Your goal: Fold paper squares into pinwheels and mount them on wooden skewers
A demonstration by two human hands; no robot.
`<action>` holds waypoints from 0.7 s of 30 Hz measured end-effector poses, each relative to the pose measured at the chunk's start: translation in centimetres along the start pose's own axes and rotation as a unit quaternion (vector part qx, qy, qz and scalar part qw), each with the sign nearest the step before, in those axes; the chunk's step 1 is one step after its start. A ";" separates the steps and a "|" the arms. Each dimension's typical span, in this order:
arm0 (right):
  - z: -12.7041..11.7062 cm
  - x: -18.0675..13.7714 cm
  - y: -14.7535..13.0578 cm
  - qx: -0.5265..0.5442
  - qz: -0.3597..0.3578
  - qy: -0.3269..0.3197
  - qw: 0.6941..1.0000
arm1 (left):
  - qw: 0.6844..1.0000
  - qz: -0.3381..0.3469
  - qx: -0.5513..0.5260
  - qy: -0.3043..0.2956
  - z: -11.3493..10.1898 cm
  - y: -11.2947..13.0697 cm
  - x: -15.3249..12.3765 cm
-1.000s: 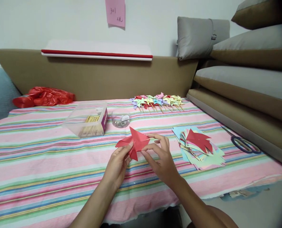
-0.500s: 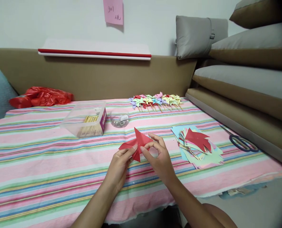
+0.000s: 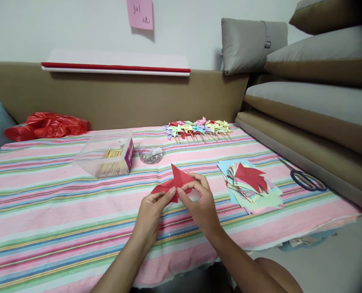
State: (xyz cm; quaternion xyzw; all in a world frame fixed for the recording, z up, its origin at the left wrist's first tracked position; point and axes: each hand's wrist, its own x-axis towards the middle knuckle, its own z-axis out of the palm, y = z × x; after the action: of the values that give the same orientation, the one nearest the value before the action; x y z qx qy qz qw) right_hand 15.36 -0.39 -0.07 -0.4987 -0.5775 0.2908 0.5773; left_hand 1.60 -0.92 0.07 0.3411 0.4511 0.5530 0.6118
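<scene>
A red paper pinwheel (image 3: 179, 177) is held above the striped cloth, its pointed blades spread to the left and upward. My left hand (image 3: 153, 209) pinches it from the left, thumb near its centre. From the right, my right hand (image 3: 200, 201) grips it too, with thumb and forefinger bent into a ring and the thumb tips of both hands nearly touching. The fingers hide the pinwheel's lower and right parts. To the right lies a pile of cut coloured paper (image 3: 274, 198) with a red cut sheet (image 3: 250, 177) on top.
Behind the hands stand a clear plastic box (image 3: 89, 156) of wooden sticks and a round clear tub (image 3: 150, 154) with small metal pieces. Several finished pinwheels (image 3: 199, 129) lie at the back. Scissors (image 3: 306, 179) rest at right beside stacked cushions (image 3: 309, 99). A red plastic bag (image 3: 52, 125) sits back left.
My right thumb has moved left to the pinwheel's centre, close to my left thumb. Less of the lower blade shows. The whole view has shifted slightly.
</scene>
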 end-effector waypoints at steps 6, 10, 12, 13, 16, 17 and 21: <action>0.4 -0.3 0.2 0.000 -0.010 0.007 1.000 | 0.999 0.041 0.030 0.020 0.0 -0.2 -0.1; 0.6 -0.5 0.0 0.008 -0.012 -0.001 1.000 | 0.997 0.072 0.036 0.016 -0.1 -0.2 -0.2; 0.5 -0.5 -0.2 0.007 -0.021 -0.011 1.000 | 0.997 0.071 0.025 0.012 -0.2 -0.2 -0.2; 0.4 -0.5 -0.3 0.005 -0.027 -0.015 1.000 | 0.997 0.069 0.020 0.011 -0.2 -0.1 -0.2; 0.1 -0.5 -0.3 0.004 -0.047 -0.026 0.999 | 0.997 0.071 0.023 0.013 -0.1 0.3 -0.3; 0.0 -0.4 -0.2 0.012 -0.050 -0.019 0.998 | 0.996 0.078 0.036 0.015 -0.1 0.5 -0.4; -0.5 0.2 0.3 0.096 -0.015 0.037 0.995 | 0.983 0.121 0.135 0.012 0.1 1.8 -0.7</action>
State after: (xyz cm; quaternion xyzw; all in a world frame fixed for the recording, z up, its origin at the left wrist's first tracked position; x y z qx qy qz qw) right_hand 15.93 -0.19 -0.21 -0.4428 -0.5322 0.3174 0.6480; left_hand 1.03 -1.34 1.82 0.4656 0.4844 0.5612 0.4835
